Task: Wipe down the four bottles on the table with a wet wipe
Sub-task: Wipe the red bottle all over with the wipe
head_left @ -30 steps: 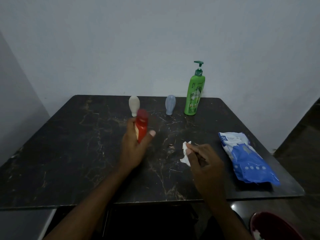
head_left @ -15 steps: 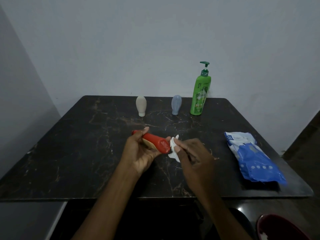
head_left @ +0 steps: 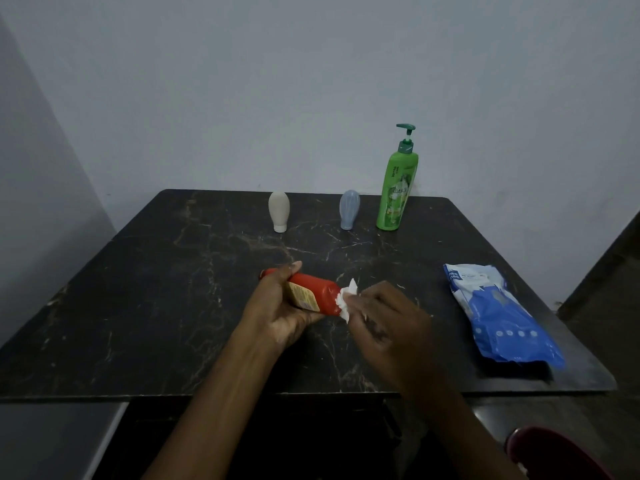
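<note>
Above the worktop's (head_left: pixel 138 306) near edge, the left hand (head_left: pixel 280 317) grips the tilted red bottle (head_left: pixel 313 294); the right hand (head_left: pixel 388 323) pinches the wet wipe (head_left: pixel 346 299) against its base.

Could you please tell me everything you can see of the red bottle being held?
The red bottle looks like glossy plastic, with a yellowish label on its side, its print too blurred to read. It is held tipped nearly sideways over the dark table, narrower end pointing left, wider end right. The left hand grips its middle, curled round it. The white wet wipe, pinched in the right hand, presses against its wider end.
</note>
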